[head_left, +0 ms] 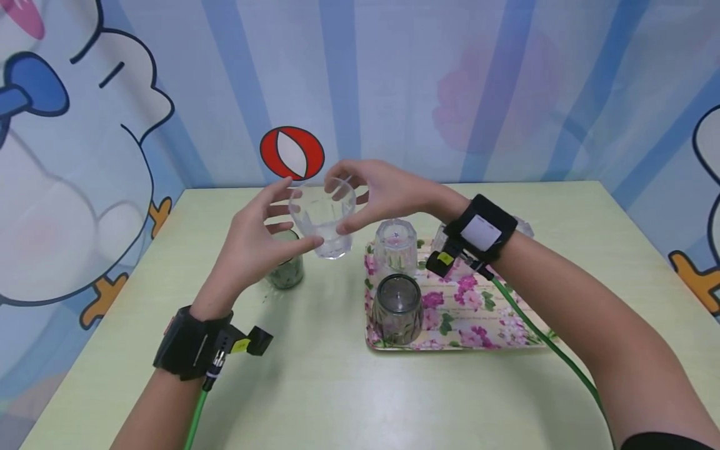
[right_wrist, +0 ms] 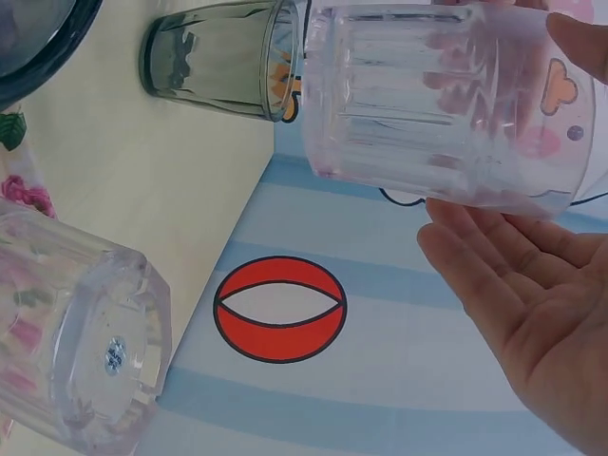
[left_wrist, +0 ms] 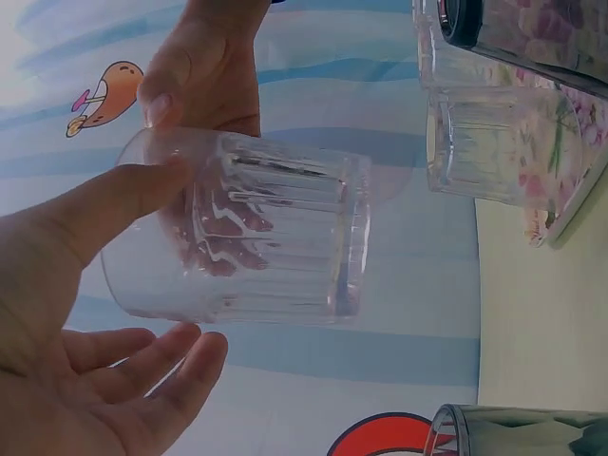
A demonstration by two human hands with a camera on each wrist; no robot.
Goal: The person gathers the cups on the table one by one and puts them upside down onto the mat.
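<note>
So there's this person holding a clear glass (head_left: pixel 323 219) up over the table (head_left: pixel 315 387), mouth upward, both hands on it. Left grip (head_left: pixel 255 240) is pinching one side, thumb and loosely curved fingers; right grip (head_left: pixel 394 187) pinches the other, thumb down low, fingers near the rim. A greenish glass (head_left: pixel 288 275) stands just behind the left hand. On the flowery tray (head_left: pixel 472 328) a dark glass (head_left: pixel 398 309) and a faceted tumbler (head_left: pixel 395 247) sit upside down.

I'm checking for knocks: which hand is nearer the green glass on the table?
Left: in the head view, the left hand overlaps the green glass; the right hand is farther, up and right.
</note>
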